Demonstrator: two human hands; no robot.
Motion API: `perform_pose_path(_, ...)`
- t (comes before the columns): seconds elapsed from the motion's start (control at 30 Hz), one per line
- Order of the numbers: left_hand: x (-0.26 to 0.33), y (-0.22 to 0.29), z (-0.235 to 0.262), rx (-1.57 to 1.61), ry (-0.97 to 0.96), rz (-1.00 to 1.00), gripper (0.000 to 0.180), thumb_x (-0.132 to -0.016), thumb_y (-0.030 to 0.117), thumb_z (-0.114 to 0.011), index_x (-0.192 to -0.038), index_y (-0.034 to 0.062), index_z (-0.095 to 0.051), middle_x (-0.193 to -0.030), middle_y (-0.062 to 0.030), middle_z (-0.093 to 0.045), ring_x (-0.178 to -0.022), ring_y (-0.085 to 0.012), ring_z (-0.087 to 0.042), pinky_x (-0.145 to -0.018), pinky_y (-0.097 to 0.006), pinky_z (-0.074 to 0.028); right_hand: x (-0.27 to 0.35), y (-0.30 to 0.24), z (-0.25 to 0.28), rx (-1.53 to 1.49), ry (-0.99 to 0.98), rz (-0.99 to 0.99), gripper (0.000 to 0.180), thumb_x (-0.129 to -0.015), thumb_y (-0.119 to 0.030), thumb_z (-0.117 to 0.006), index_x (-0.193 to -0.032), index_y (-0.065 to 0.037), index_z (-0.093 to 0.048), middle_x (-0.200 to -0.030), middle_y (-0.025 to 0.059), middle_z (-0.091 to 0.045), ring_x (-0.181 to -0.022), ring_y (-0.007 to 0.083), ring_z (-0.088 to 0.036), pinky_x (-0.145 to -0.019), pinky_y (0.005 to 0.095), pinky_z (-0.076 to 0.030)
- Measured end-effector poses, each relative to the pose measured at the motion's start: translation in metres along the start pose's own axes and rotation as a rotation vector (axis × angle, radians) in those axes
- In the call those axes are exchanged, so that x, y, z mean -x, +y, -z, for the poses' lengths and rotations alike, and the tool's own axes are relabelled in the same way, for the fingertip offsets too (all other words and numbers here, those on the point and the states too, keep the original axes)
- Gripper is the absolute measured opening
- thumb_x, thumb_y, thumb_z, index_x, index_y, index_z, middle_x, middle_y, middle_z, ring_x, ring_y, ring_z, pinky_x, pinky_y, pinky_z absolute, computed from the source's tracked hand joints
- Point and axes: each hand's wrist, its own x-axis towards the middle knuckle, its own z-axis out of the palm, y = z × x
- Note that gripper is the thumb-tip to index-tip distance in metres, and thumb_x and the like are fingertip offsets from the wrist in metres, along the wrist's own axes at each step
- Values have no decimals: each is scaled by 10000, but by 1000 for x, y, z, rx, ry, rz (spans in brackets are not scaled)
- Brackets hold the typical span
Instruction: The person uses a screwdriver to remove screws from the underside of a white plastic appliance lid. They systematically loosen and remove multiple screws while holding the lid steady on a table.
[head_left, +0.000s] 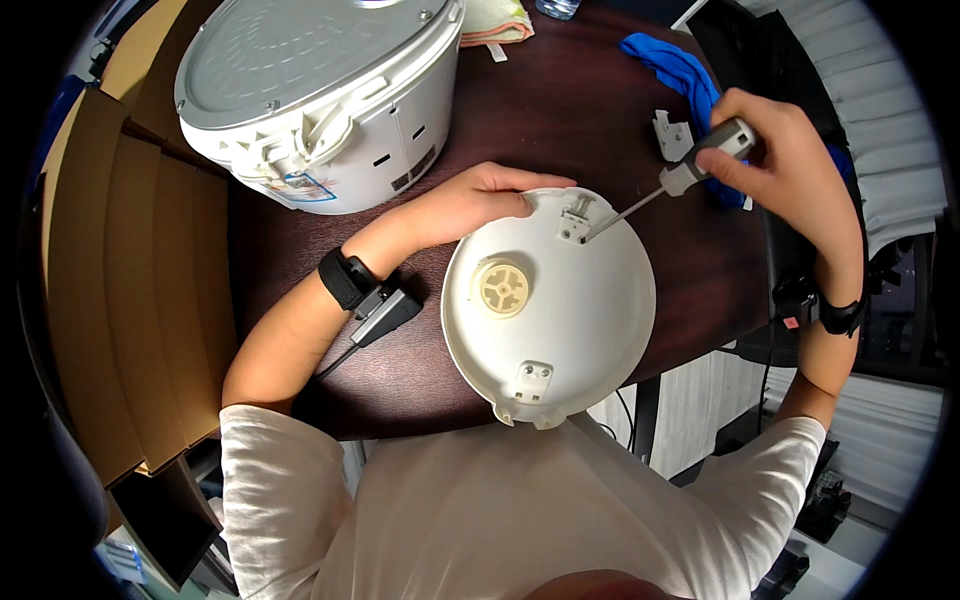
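Note:
A round white plastic lid (570, 310) lies tilted at the table's front edge, against my shirt. My left hand (490, 203) grips its upper left rim, thumb on the inner face and the other fingers partly hidden. My right hand (785, 150) is wrapped round the grey and white handle of a screwdriver (690, 172). The screwdriver's tip meets a screw on the small white bracket (572, 226) near the lid's top edge. A cream round vent piece (503, 288) sits on the lid's left side. Another small bracket (533, 380) with two screws is near its bottom edge.
A large white appliance body (400, 130) with a grey plate on top stands at the back left, beside cardboard (140, 300). A blue cloth (680, 75) and a loose white bracket (672, 137) lie at the right. A cabled black device (388, 317) rests by my left wrist.

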Motion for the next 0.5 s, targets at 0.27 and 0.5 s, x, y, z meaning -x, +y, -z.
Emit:
perform_pose_path(0.27, 0, 0, 0, -9, 3, 6, 474, -844, 25, -430, -1314, 18, -488, -1197, -94, -601, -1039, -120, -576, -924, -247, -435, 11, -24, 11, 350, -184, -35, 266, -779, -229, -696, -656, -1, -634, -473, 125, -511, -416, 264, -513, -445, 311, -385)
perform_pose_path(0.5, -1, -2, 2, -6, 1, 12, 475, -844, 18, -427, -1315, 18, -487, -1207, -96, -596, -1051, -126, -575, -933, -253, -432, 15, -37, 4, 470, -117, -69, 312, -783, -263, -689, -634, 6, -632, -478, 124, -524, -441, 290, -532, -459, 349, -411)
